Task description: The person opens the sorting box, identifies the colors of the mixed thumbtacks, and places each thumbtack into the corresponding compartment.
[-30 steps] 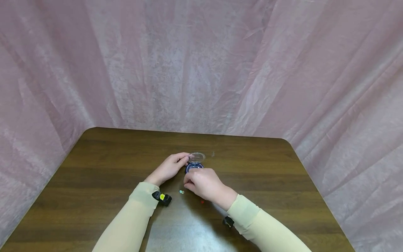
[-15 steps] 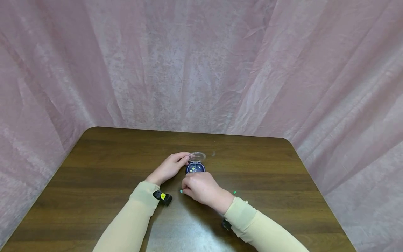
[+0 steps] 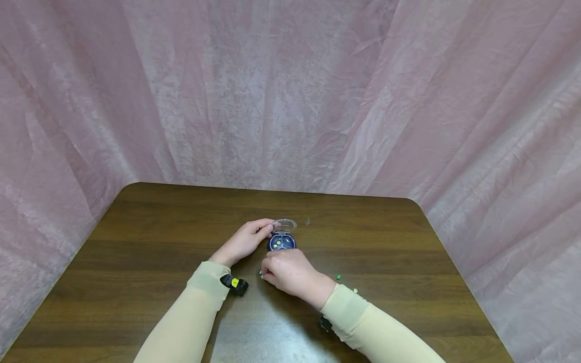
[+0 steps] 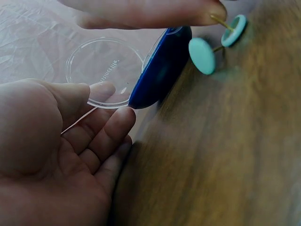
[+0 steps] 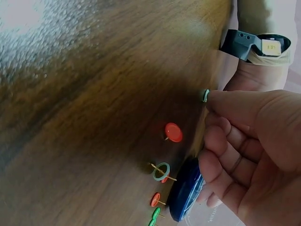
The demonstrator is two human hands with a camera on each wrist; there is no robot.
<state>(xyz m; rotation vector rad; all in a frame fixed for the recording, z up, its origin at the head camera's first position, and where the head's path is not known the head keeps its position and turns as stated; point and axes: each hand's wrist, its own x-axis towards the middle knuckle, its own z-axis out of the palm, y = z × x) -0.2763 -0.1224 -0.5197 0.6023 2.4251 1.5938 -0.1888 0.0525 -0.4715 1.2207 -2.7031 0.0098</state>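
My left hand (image 3: 245, 241) holds the raised clear lid (image 4: 104, 70) of a round blue case (image 3: 282, 242), fingertips also at the case's side. Small yellowish pieces lie in one compartment of the case; its near edge is hidden by my right hand (image 3: 290, 272). That hand has its fingers bent, with a fingertip right at the pin of a mint thumbtack (image 4: 233, 31). A second mint thumbtack (image 4: 202, 56) is close beside it in the left wrist view. I cannot tell whether the right fingers pinch the first one.
Red thumbtacks (image 5: 173, 133), a pale teal one (image 5: 161, 170) and green ones (image 5: 156, 213) lie near the case in the right wrist view. In the head view, a green thumbtack (image 3: 338, 277) and a pale one (image 3: 356, 291) lie by the right wrist. Pink curtains (image 3: 290, 101) surround the wooden table (image 3: 181, 212).
My right hand has moved from over the case slightly left and nearer to me, reaching the mint thumbtacks. The case's inside now shows; the red thumbtack is covered. The left hand stays put.
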